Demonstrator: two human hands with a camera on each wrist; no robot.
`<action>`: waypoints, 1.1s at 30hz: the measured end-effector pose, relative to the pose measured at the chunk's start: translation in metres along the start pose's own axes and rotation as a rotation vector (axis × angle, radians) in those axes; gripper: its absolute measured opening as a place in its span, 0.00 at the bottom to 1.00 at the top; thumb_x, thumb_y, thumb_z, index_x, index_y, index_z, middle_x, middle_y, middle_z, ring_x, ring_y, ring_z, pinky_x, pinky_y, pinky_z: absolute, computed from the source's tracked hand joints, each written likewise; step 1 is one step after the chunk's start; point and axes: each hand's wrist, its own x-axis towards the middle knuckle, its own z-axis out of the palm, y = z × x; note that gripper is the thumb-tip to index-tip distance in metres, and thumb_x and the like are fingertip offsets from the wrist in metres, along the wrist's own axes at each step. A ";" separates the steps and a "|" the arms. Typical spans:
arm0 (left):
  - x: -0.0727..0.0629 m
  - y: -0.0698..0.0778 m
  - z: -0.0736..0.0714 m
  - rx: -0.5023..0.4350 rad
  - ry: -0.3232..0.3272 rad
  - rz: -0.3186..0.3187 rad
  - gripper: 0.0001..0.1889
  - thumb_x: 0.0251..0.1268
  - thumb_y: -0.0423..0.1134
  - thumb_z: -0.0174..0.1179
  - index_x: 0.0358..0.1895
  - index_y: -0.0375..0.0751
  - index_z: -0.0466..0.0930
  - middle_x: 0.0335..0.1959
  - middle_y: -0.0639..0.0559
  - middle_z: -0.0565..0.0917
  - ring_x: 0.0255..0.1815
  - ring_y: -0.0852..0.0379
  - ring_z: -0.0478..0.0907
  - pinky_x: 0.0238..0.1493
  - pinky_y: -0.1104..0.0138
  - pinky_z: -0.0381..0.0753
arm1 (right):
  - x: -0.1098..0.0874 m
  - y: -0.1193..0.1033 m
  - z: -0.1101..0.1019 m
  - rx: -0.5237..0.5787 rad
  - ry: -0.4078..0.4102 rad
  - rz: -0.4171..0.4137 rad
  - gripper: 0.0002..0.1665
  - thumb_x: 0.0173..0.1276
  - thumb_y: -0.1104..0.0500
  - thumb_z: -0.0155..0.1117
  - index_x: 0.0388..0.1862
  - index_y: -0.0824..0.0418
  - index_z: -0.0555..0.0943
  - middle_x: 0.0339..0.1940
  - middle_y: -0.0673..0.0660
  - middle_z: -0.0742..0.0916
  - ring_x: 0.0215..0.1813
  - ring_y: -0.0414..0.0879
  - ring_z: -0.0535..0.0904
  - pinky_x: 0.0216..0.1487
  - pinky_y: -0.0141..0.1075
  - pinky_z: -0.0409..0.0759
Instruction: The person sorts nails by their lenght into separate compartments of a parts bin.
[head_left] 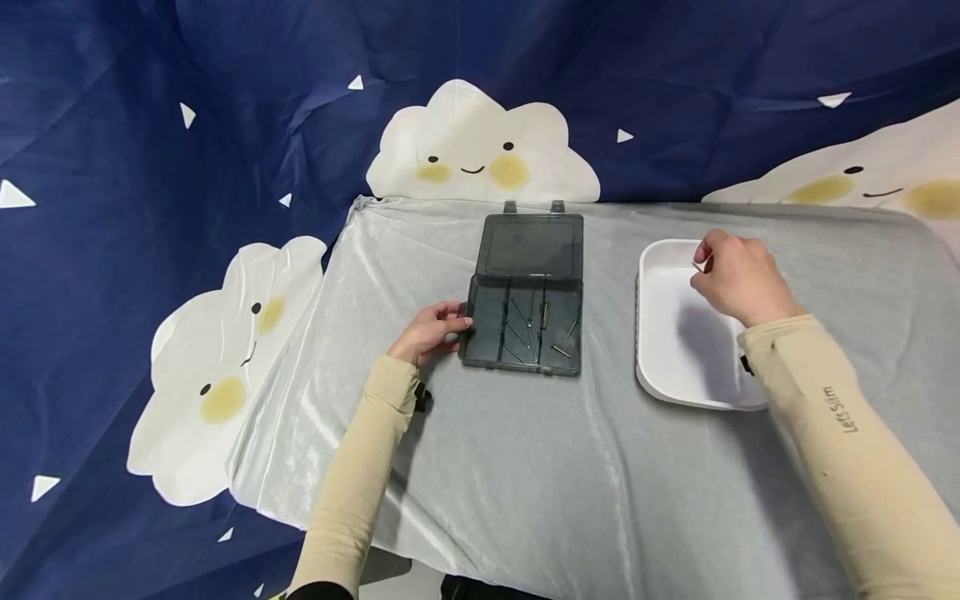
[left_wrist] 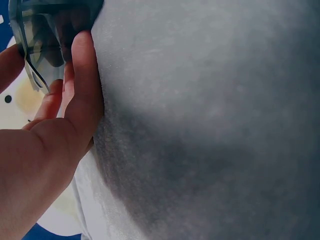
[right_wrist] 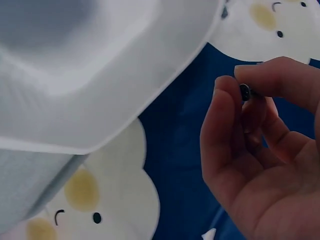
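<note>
A dark see-through plastic organizer box lies with its lid folded back. Several thin silver screws are in its middle compartment, and shorter ones, some brass-coloured, in the right one. My left hand grips the box's left edge, thumb on the rim; the left wrist view shows the fingers around the box's corner. Over the far part of a white tray, my right hand pinches a small screw between thumb and fingertips. Its round dark head shows in the right wrist view.
A grey velvety cloth covers the table under box and tray. Behind it hangs a dark blue curtain with smiling clouds. The tray's raised rim stands below my right wrist.
</note>
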 end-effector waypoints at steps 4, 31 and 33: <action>-0.001 0.000 -0.001 0.001 0.006 -0.006 0.26 0.66 0.35 0.61 0.66 0.39 0.68 0.49 0.49 0.78 0.39 0.60 0.76 0.28 0.71 0.80 | -0.001 -0.011 -0.006 0.000 0.027 -0.026 0.10 0.55 0.65 0.58 0.37 0.65 0.76 0.32 0.65 0.81 0.35 0.61 0.74 0.34 0.48 0.67; 0.000 0.003 -0.001 0.005 -0.011 -0.013 0.28 0.65 0.34 0.62 0.67 0.39 0.66 0.56 0.47 0.75 0.43 0.59 0.76 0.29 0.71 0.81 | -0.001 -0.068 0.033 0.349 0.194 -0.045 0.05 0.59 0.63 0.66 0.33 0.63 0.81 0.30 0.62 0.86 0.26 0.21 0.69 0.35 0.25 0.67; 0.001 0.002 -0.001 0.002 -0.008 -0.009 0.27 0.65 0.34 0.62 0.67 0.38 0.67 0.55 0.47 0.75 0.42 0.59 0.76 0.29 0.71 0.81 | -0.002 -0.072 0.041 0.371 0.185 -0.039 0.05 0.59 0.63 0.66 0.34 0.64 0.81 0.31 0.62 0.86 0.27 0.23 0.70 0.33 0.23 0.68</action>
